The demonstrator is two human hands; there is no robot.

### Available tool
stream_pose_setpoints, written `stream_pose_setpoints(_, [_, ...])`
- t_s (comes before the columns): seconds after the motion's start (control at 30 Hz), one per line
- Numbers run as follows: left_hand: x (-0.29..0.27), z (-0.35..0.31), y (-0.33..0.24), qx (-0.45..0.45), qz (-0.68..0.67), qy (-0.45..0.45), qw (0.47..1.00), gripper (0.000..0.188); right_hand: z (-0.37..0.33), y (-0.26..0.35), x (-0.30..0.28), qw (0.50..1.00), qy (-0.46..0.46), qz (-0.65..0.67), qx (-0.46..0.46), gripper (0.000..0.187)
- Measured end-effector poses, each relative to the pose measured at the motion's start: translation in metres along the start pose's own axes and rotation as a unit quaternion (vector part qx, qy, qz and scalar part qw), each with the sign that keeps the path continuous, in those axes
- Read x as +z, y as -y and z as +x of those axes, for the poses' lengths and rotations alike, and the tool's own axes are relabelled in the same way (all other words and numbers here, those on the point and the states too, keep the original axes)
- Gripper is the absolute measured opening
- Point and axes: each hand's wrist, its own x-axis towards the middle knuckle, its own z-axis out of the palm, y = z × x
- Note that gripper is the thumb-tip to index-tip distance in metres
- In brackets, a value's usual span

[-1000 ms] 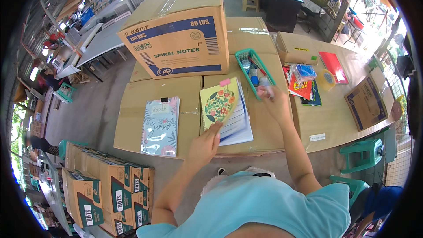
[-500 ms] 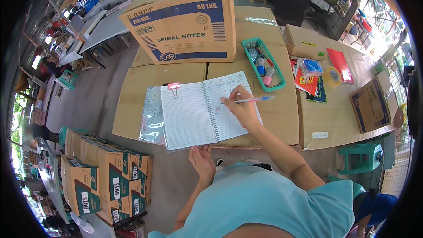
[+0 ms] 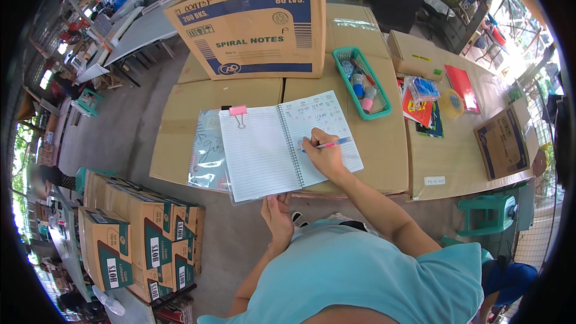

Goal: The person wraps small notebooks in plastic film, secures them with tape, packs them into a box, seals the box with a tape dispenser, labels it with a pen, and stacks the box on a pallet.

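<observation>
An open spiral notebook (image 3: pixel 258 150) with lined pages lies on the cardboard boxes before me. My right hand (image 3: pixel 324 155) is closed round a pen (image 3: pixel 343 140) with a pink and blue barrel, resting on the right page, which bears rows of handwriting. At the notebook's near edge, my left hand (image 3: pixel 278 221) holds it from below, its fingertips partly hidden. A pink binder clip (image 3: pixel 238 110) grips the top of the left page. The notebook's patterned cover (image 3: pixel 207 150) sticks out at the left.
Behind the notebook stands a large carton (image 3: pixel 258 36). A green basket (image 3: pixel 387 108) with bottles is to the right, near a tape roll (image 3: pixel 451 104) and red folder (image 3: pixel 462 88). Stacked cartons (image 3: pixel 138 240) stand at lower left, a green stool (image 3: pixel 489 207) at right.
My right hand has moved down the right page with the pen, whose barrel has swung. The notebook has turned slightly, its near edge shifting rightward. My left hand stays at that edge.
</observation>
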Motion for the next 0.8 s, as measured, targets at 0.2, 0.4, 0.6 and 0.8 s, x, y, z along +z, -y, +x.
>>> stream_pose_setpoints(0.2, [0.005,-0.001,-0.005,-0.004,0.011,-0.001,1.0,0.04,-0.001,0.003,0.002,1.0,0.012,-0.017,-0.017,0.026])
stream_pose_setpoints(0.4, [0.014,-0.002,-0.012,-0.017,0.052,0.001,0.998,0.039,0.009,-0.012,-0.006,0.998,0.012,0.059,0.022,0.028])
stream_pose_setpoints(0.6, [0.019,-0.004,-0.015,0.028,0.272,0.017,0.962,0.042,0.009,0.015,-0.067,0.898,-0.084,0.406,0.149,0.014])
stream_pose_setpoints(0.8, [0.074,0.014,-0.019,0.282,0.564,0.203,0.749,0.054,0.027,0.015,-0.152,0.993,-0.098,0.03,0.062,0.033])
